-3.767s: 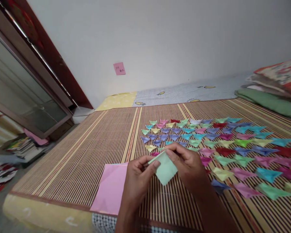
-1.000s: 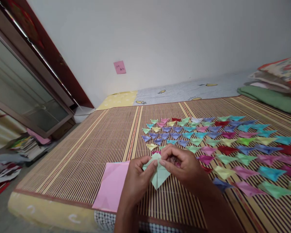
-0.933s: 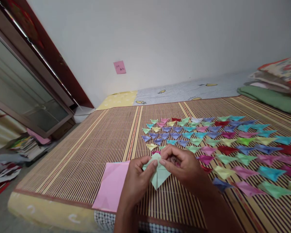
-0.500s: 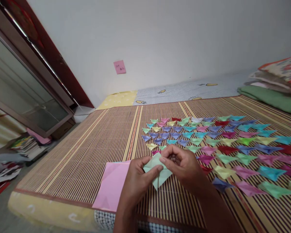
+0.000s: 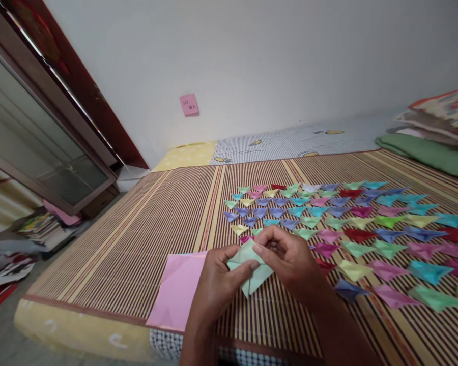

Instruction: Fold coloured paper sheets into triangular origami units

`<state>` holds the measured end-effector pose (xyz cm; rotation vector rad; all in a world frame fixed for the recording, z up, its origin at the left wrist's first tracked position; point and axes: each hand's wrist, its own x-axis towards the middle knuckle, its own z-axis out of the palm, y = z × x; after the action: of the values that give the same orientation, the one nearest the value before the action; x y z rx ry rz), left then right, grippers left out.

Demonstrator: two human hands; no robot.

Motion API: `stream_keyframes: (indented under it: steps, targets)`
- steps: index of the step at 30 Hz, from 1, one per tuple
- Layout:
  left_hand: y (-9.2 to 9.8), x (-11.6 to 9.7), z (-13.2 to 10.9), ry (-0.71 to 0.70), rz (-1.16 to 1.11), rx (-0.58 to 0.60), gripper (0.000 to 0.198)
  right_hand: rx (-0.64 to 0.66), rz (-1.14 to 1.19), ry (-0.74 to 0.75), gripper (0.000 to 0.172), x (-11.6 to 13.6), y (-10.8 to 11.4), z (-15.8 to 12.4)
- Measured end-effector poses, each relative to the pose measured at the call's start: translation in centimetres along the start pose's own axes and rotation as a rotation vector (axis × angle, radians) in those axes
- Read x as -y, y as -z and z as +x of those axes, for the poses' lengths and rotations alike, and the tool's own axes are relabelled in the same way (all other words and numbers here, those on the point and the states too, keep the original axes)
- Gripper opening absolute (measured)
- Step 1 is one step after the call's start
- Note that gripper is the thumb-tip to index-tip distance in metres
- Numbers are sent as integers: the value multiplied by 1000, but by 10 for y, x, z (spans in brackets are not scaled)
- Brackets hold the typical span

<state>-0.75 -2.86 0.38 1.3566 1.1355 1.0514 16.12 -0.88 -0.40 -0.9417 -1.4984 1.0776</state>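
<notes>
A pale green sheet of origami paper [image 5: 260, 278], partly folded with creases across it, is held above the striped mat. My left hand [image 5: 222, 277] pinches its left side, thumb on top and fingers beneath. At the upper right edge my right hand [image 5: 286, 251] grips the same paper between thumb and curled fingers. Beside my left forearm lies a stack of pink paper sheets [image 5: 175, 290], a little blue showing at its back edge. Rows of small folded paper pieces [image 5: 389, 249] in many colours spread over the mat beyond and right of my right hand.
The striped mat [image 5: 168, 213] covers a bed against a white wall. A pink note [image 5: 189, 104] is stuck on the wall. Folded bedding with a green cloth [image 5: 423, 152] lies at the far right. Books [image 5: 41, 230] are piled at the left by a glass-panelled door [image 5: 49, 127].
Both hands stay on the green paper in nearly the same pose. The whole view has shifted very slightly.
</notes>
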Motion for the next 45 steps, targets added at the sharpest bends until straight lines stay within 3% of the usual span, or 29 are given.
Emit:
stream_keyframes:
  steps: [7, 12, 15, 31, 38, 45]
  targets:
    - [3, 1, -3, -3, -13, 54, 26, 35, 52, -11, 11, -3, 2, 1]
    - [3, 3, -2, -6, -23, 90, 27, 143, 66, -44, 11, 0, 8, 0]
    - [3, 4, -1, -17, -7, 66, 26, 173, 37, -24, 19, 2, 10, 0]
    - [-6, 5, 2, 0, -58, -54, 20, 66, -134, 17, 21, 9, 8, 1]
    - [-3, 4, -1, -14, -27, 6, 29, 62, -107, -23, 22, 9, 7, 2]
    - [-2, 1, 0, -91, 32, -51, 16, 55, -138, -33, 23, 4, 6, 4]
